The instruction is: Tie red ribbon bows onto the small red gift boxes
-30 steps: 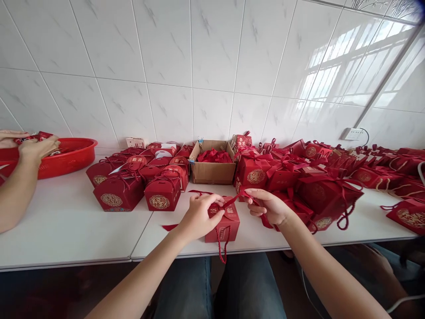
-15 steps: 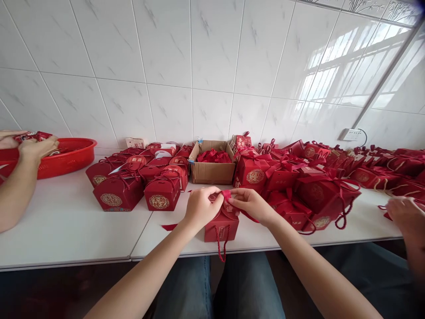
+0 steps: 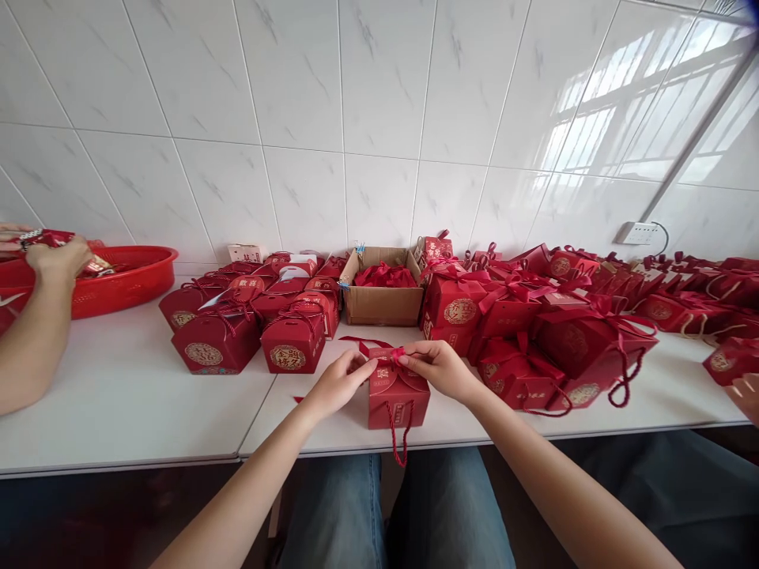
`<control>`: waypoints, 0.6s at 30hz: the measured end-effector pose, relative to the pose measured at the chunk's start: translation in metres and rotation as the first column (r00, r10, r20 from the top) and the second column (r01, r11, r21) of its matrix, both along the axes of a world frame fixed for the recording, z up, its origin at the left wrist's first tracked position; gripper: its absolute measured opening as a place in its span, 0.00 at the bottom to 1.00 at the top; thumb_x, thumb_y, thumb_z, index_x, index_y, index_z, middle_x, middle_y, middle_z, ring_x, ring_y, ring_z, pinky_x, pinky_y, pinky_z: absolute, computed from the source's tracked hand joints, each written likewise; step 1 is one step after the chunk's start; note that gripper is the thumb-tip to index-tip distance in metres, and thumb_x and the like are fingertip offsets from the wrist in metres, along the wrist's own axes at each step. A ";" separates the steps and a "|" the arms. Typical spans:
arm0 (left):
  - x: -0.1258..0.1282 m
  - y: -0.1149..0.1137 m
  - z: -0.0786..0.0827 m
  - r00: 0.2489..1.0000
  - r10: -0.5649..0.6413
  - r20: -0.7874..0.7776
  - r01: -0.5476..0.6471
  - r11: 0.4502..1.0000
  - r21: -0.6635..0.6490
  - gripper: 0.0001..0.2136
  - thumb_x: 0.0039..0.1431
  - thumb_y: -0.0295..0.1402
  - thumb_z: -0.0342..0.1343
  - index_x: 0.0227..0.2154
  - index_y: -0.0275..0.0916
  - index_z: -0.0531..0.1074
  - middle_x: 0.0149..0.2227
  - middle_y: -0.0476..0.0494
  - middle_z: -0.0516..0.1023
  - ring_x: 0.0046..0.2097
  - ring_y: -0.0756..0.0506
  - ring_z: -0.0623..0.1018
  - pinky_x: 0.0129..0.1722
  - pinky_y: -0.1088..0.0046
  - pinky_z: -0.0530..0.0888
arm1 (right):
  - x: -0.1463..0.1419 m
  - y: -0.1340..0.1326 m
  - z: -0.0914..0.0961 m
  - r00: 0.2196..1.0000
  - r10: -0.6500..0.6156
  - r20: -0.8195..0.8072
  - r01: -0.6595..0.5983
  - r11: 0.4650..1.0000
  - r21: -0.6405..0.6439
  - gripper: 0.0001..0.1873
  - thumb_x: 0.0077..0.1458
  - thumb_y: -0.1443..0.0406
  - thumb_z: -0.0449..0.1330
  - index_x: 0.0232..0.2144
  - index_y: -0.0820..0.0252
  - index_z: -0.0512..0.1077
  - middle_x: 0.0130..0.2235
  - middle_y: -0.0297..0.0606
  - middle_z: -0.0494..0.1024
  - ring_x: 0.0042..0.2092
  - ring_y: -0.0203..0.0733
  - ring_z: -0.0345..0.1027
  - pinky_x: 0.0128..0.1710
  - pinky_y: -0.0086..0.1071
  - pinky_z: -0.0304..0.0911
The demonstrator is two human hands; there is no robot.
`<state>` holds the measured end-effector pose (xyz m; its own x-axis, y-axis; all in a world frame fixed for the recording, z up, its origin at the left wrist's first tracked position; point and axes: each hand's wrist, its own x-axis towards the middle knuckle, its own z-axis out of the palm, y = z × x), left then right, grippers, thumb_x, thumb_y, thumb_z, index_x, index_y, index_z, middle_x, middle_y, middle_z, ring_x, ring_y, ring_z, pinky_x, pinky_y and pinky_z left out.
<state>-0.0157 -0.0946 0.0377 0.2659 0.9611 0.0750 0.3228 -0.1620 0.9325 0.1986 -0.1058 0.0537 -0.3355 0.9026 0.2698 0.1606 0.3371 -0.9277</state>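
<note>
A small red gift box (image 3: 396,399) with a rope handle stands near the front edge of the white table (image 3: 136,403). A red ribbon (image 3: 384,352) lies across its top. My left hand (image 3: 339,381) pinches the ribbon on the box's left side. My right hand (image 3: 436,366) pinches it on the right side. Both sets of fingers are closed and meet above the box's top.
Open red boxes (image 3: 293,341) stand to the left; ribbon-tied ones (image 3: 584,344) are piled to the right. A cardboard box (image 3: 383,303) of red ribbons sits behind. At far left another person's hand (image 3: 56,257) holds a packet over a red basin (image 3: 122,276).
My hands have come together from apart, drawing the ribbon in tight over the box top. The box sits slightly closer to the table's front. The person's hand at the right edge has dropped away.
</note>
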 end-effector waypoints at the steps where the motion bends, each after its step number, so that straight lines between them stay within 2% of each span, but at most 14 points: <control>1: 0.001 0.000 0.000 0.999 -0.042 0.024 0.043 0.998 -0.038 0.17 0.52 0.50 0.55 0.26 0.39 0.68 0.27 0.50 0.71 0.31 0.47 0.71 0.35 0.70 0.67 | 0.000 0.000 -0.001 1.000 0.026 -0.013 -0.026 1.000 -0.012 0.18 0.49 0.51 0.61 0.32 0.60 0.77 0.33 0.38 0.78 0.36 0.41 0.69 0.39 0.34 0.63; 4: 0.006 -0.003 0.002 0.988 -0.106 0.116 0.120 0.986 -0.116 0.18 0.53 0.49 0.54 0.25 0.37 0.69 0.26 0.48 0.72 0.30 0.47 0.72 0.32 0.72 0.68 | 0.002 0.002 -0.001 0.996 0.074 -0.041 -0.076 0.996 -0.049 0.20 0.48 0.49 0.62 0.32 0.60 0.77 0.33 0.38 0.78 0.36 0.40 0.70 0.39 0.34 0.64; 6: 0.008 -0.004 0.004 0.979 -0.100 0.179 0.128 0.980 -0.152 0.17 0.53 0.48 0.54 0.27 0.37 0.69 0.25 0.49 0.71 0.29 0.49 0.71 0.28 0.74 0.66 | 0.003 0.002 0.001 0.995 0.085 -0.045 -0.088 0.994 -0.063 0.21 0.48 0.49 0.62 0.30 0.61 0.76 0.33 0.38 0.78 0.35 0.39 0.70 0.39 0.33 0.64; 10: 0.009 -0.002 0.005 0.971 -0.044 0.233 0.094 0.974 -0.207 0.16 0.50 0.46 0.57 0.24 0.38 0.63 0.19 0.55 0.60 0.19 0.55 0.57 0.18 0.79 0.50 | -0.001 0.001 0.007 0.998 0.062 -0.016 -0.062 0.997 -0.055 0.20 0.50 0.49 0.60 0.29 0.62 0.74 0.31 0.39 0.77 0.34 0.38 0.69 0.37 0.32 0.63; 13: 0.008 -0.001 0.008 0.972 -0.023 0.234 0.072 0.976 -0.204 0.17 0.49 0.46 0.58 0.22 0.38 0.60 0.19 0.56 0.60 0.18 0.56 0.54 0.17 0.78 0.45 | -0.007 -0.001 0.007 1.000 -0.011 0.027 0.012 1.000 -0.026 0.17 0.52 0.53 0.57 0.28 0.62 0.72 0.31 0.39 0.77 0.33 0.38 0.68 0.35 0.31 0.61; 18: 0.003 -0.008 0.021 0.977 -0.009 0.214 0.035 0.993 -0.115 0.15 0.48 0.43 0.60 0.19 0.37 0.65 0.20 0.52 0.67 0.20 0.55 0.59 0.19 0.78 0.51 | -0.017 -0.004 -0.002 0.970 -0.219 0.101 0.216 0.976 0.038 0.11 0.53 0.60 0.54 0.28 0.60 0.73 0.30 0.38 0.77 0.31 0.39 0.68 0.32 0.31 0.59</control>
<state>-0.0126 -0.1024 0.0590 0.2772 0.9606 0.0190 0.1123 -0.0520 0.9923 0.1812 -0.1098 0.0519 -0.1590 0.9500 0.2688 0.3277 0.3076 -0.8933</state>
